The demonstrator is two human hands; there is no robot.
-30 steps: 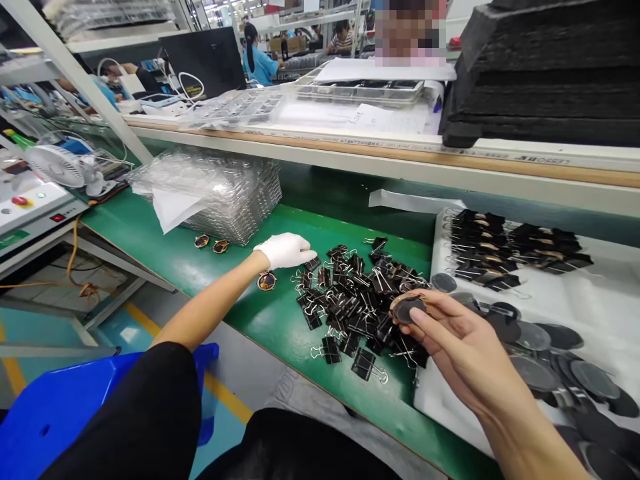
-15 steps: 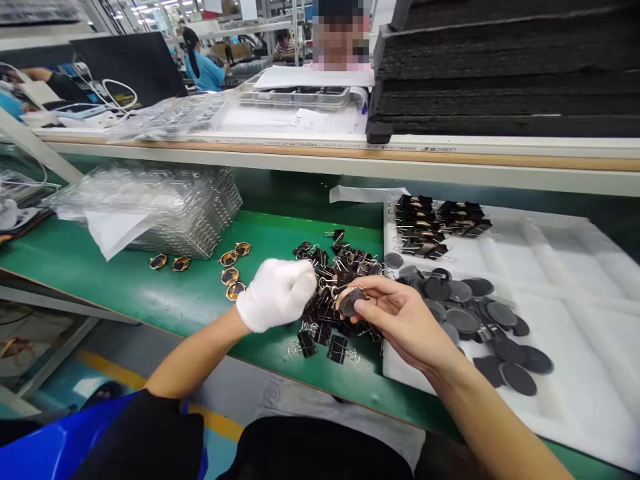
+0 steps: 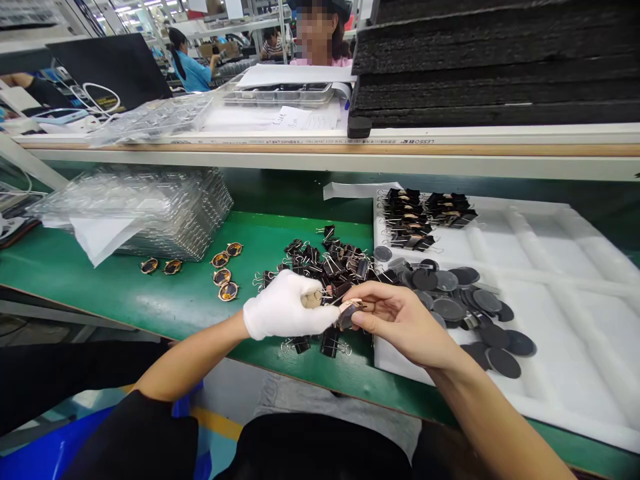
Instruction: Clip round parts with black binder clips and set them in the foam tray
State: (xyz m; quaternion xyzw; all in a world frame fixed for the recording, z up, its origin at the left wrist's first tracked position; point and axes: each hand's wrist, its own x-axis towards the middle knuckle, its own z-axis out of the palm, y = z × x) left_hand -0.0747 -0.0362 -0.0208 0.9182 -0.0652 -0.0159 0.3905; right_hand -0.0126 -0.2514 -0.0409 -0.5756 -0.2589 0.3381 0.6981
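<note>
I hold the round piece (image 3: pixel 347 316) over the heap of binder clips (image 3: pixel 361 268), pinched between the thumb and fingers of my bare right hand (image 3: pixel 400 321). My gloved left hand (image 3: pixel 285 307) meets its near edge, fingers curled; I cannot tell whether they are closed on a clip. Keep the right pinch firm at the rim, thumb flat, and approach squarely with the glove, so the piece stays untwisted.

Free tabletop (image 3: pixel 263 243) between plastic trays (image 3: pixel 175 223) and binder clips (image 3: pixel 345 257); shelf beam (image 3: pixel 300 160) above; foam ridges (image 3: pixel 524 235) rightward
</note>
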